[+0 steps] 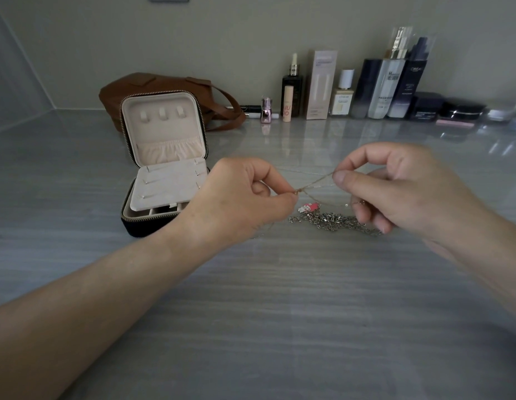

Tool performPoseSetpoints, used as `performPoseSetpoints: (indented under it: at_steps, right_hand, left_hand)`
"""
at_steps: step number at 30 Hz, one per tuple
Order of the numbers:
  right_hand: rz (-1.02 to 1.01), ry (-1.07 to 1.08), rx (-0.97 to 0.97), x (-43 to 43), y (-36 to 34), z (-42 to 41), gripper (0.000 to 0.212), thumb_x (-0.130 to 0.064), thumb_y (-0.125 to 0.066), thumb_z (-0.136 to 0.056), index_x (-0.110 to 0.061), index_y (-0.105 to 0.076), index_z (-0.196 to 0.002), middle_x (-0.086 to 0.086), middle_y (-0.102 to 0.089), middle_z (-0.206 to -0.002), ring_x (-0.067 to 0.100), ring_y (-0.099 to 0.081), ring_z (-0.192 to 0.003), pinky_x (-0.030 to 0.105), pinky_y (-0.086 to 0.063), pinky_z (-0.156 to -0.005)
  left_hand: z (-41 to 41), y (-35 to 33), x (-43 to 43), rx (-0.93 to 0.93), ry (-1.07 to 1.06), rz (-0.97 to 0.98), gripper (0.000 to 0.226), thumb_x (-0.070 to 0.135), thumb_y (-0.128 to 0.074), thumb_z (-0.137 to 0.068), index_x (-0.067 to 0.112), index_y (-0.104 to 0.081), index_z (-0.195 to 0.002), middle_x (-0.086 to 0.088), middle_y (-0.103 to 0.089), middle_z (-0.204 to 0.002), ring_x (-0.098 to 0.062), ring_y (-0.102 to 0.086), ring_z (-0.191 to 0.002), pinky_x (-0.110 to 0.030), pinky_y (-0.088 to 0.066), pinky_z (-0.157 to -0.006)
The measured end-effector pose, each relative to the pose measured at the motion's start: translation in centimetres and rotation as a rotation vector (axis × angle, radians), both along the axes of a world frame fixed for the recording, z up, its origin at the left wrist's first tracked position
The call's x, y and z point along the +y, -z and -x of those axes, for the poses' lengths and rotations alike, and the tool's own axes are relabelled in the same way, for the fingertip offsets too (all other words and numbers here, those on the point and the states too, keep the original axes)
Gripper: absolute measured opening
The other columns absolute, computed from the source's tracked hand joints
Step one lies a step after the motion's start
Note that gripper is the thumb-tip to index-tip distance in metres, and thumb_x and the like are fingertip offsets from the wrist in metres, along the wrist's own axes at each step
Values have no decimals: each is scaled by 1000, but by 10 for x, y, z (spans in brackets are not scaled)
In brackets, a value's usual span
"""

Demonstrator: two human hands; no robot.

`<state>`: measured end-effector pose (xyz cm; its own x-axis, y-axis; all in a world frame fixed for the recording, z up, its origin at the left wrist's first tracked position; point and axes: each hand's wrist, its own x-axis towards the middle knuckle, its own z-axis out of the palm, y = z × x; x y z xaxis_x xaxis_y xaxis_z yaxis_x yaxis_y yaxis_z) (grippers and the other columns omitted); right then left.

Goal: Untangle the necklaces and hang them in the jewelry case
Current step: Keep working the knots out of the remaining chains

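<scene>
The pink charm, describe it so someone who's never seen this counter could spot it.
Start at the open jewelry case on the grey counter, then look right to the left hand and right hand pinching a gold chain. Below that chain, above the silver chain heap, is the charm: the only pink-and-white piece among bare metal.

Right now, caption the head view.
Left hand and right hand pinch a thin chain over a silver chain, jewelry case open.

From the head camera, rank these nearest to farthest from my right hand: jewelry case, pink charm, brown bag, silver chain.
1. silver chain, on the table under the right hand
2. pink charm, just to its left
3. jewelry case, farther left, open
4. brown bag, behind the case
</scene>
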<state>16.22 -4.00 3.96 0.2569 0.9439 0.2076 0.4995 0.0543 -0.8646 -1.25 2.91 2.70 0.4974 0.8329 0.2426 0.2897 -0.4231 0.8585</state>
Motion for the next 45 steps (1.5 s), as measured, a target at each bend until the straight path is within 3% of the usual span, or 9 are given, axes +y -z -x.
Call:
performPoseSetpoints:
  at_steps: [6, 12, 20, 26, 32, 38, 41, 45]
  right_hand:
    - [-78, -14, 1, 0, 2, 1, 9, -19, -61, -90, -18, -61, -80, 1, -62, -50, 9, -41, -30, 13, -30, -35]
    - [-109, -13, -26, 1, 2, 0, 8, -20, -60, -90, -19, -61, -82, -3, -67, -63, 9, -45, -33, 12, -29, -35]
    - [-83, -114, 64, -2, 0, 4, 10, -17, -59, -90, -17, -61, -81, 1, -61, -53, 13, -42, -35, 17, -33, -37]
    - [0, -95, 136, -2, -3, 3, 16, -10, -54, -92, -10, -57, -76, -9, -38, -40, 1, -31, -33, 10, -26, -35]
    - [144, -62, -35, 0, 1, -5, 13, -20, -62, -81, -15, -65, -69, -12, -36, -40, 2, -30, -34, 13, -24, -37]
    - [359, -144, -221, -6, -6, -8, 13, -24, -65, -72, -12, -69, -71, -8, -42, -45, 3, -33, -36, 14, -27, -37]
    - [468, -178, -218, -9, -8, -10, 8, -13, -63, -79, -8, -66, -74, -2, -49, -44, 8, -34, -34, 17, -25, -37]
    - [592, -232, -237, -11, -9, -10, 6, -10, -59, -84, -7, -63, -81, 4, -63, -50, 9, -40, -30, 16, -24, -34]
  left_hand:
    - [-1, 1, 0, -4, 18, 85, 21, 14, -72, -79, 17, -61, -61, 11, -38, -33, -4, -28, -31, -11, -25, -36]
    - [0, 1, -1, -39, 65, 217, 15, 24, -70, -73, 24, -67, -59, 10, -33, -38, -8, -23, -35, -13, -19, -40]
    - [-3, 1, -4, -59, 87, 428, 12, 13, -67, -81, 16, -64, -70, 8, -32, -43, -6, -22, -37, -14, -17, -38]
    - [-2, 5, -2, 64, 45, 281, 14, 14, -75, -75, 20, -66, -67, 9, -45, -49, -7, -37, -47, -16, -29, -39]
    - [5, -6, 3, 260, 61, 216, 5, 21, -68, -80, 20, -68, -75, 8, -52, -58, -6, -48, -51, -18, -42, -43]
    - [20, -19, 12, 423, 135, 220, 17, 9, -59, -86, 24, -68, -83, 9, -60, -66, -1, -57, -60, -23, -53, -60]
    - [23, -20, 16, 527, 138, 123, 20, 9, -62, -85, 27, -68, -79, 12, -61, -58, -2, -52, -55, -19, -46, -56]
    - [24, -19, 14, 598, 113, 156, 17, 10, -59, -88, 24, -67, -82, 8, -64, -56, -9, -61, -49, -19, -54, -51]
